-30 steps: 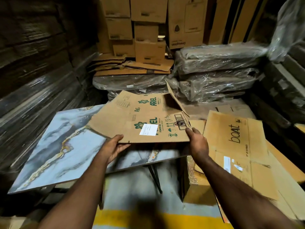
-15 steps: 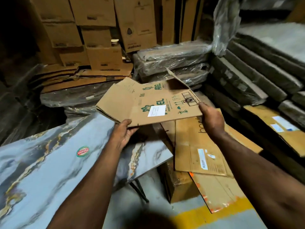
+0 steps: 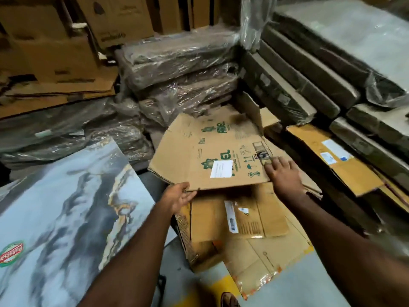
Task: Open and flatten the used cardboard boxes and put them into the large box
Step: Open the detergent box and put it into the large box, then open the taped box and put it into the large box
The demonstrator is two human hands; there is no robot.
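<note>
While both arms reach forward, a flattened box (image 3: 212,151) with green print and a white label hangs just above a pile of flat cardboard (image 3: 250,218). The left hand (image 3: 179,197) is under the box's near left corner, palm up, fingers loosely spread, the edge resting on the fingertips. The right hand (image 3: 284,173) lies flat on top of the near right corner, fingers straight and slightly spread, pressing down. The pile sits in and over an open brown box (image 3: 188,235) on the floor. To the left is a marble-patterned desk (image 3: 66,207) with a round sticker (image 3: 12,253). Behind stand plastic-wrapped bundles (image 3: 177,69) and stacked cartons (image 3: 55,47).
</note>
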